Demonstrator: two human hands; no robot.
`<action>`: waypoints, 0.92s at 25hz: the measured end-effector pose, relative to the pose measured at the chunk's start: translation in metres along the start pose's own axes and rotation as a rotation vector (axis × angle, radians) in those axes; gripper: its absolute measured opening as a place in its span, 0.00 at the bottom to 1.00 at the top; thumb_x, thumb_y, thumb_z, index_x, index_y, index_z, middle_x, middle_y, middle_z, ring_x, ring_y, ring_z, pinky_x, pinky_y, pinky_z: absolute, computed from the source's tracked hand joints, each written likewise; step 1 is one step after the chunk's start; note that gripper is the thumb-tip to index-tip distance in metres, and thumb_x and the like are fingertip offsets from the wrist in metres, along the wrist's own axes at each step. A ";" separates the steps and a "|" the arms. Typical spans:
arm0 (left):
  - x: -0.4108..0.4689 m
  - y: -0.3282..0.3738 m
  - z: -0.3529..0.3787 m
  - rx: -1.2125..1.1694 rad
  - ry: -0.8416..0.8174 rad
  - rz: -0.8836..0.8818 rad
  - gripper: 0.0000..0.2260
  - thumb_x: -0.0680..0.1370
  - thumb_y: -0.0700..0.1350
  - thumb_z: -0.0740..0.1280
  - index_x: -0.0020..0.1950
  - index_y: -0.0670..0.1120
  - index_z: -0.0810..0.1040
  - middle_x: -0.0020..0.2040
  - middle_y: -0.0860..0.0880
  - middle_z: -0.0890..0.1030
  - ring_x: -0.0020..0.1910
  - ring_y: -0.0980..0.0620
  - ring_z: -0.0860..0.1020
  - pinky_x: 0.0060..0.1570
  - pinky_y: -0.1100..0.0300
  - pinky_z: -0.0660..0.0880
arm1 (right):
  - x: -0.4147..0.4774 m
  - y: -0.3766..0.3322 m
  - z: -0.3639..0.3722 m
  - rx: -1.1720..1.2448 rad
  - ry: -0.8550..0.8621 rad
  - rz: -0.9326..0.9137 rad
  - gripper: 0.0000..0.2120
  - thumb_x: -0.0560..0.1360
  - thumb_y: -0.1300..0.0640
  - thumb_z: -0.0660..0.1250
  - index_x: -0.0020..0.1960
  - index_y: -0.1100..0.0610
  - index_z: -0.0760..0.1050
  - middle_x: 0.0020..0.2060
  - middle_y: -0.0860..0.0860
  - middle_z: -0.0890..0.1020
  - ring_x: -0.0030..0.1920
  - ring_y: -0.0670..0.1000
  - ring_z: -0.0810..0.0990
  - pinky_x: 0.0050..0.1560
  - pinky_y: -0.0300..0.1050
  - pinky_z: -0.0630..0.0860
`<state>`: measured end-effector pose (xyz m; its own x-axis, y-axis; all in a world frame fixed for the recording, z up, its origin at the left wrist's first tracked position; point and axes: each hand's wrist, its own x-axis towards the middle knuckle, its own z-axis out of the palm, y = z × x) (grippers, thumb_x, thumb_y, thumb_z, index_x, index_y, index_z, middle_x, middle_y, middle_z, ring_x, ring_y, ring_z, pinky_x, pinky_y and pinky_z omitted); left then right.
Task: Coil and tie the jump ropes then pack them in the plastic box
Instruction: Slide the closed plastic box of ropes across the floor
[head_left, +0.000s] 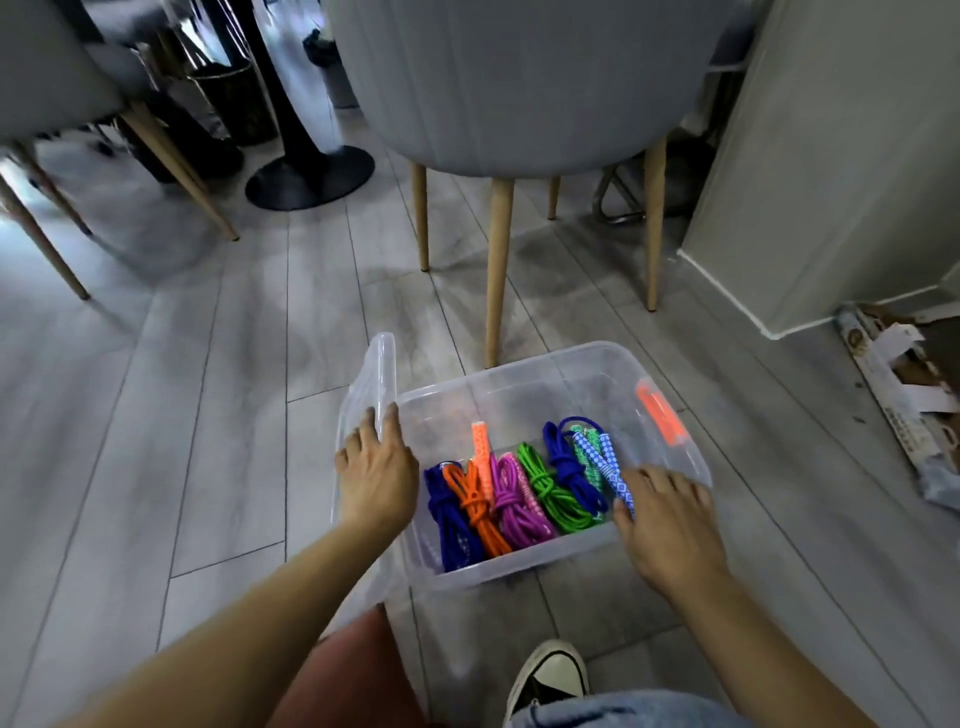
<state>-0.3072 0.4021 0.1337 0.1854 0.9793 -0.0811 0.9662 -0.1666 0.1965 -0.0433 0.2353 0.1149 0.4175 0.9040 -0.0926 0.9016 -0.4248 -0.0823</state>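
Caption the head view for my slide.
Coiled jump ropes lie in the clear plastic box; the left hand holds its lid, the right hand is at its rim.

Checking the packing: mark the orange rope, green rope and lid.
orange rope (475, 503): head view, tied middle.
green rope (543, 486): head view, tied middle.
lid (379, 369): head view, upper edge.
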 end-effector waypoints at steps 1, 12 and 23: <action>0.005 -0.006 0.001 -0.075 -0.053 -0.087 0.25 0.82 0.46 0.59 0.77 0.43 0.57 0.73 0.37 0.66 0.69 0.35 0.68 0.67 0.44 0.68 | -0.006 0.002 0.001 0.014 0.020 0.046 0.15 0.75 0.48 0.61 0.55 0.53 0.80 0.51 0.53 0.82 0.51 0.59 0.80 0.52 0.53 0.72; 0.006 -0.009 -0.004 -0.403 0.091 -0.061 0.24 0.79 0.40 0.66 0.75 0.45 0.68 0.68 0.44 0.73 0.65 0.42 0.72 0.67 0.46 0.70 | -0.022 0.011 0.012 0.287 -0.002 0.073 0.22 0.73 0.44 0.62 0.62 0.54 0.79 0.57 0.54 0.82 0.56 0.62 0.80 0.58 0.56 0.77; -0.096 0.041 0.046 -0.009 0.036 0.706 0.34 0.67 0.37 0.71 0.71 0.54 0.71 0.66 0.56 0.73 0.55 0.49 0.73 0.50 0.56 0.70 | -0.022 0.020 -0.011 0.595 0.215 0.277 0.26 0.79 0.55 0.66 0.75 0.58 0.66 0.68 0.59 0.72 0.63 0.64 0.75 0.60 0.58 0.75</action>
<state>-0.2776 0.2957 0.1046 0.7610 0.6408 0.1014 0.6158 -0.7626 0.1980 -0.0335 0.2073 0.1258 0.6921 0.7218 0.0046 0.5680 -0.5408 -0.6204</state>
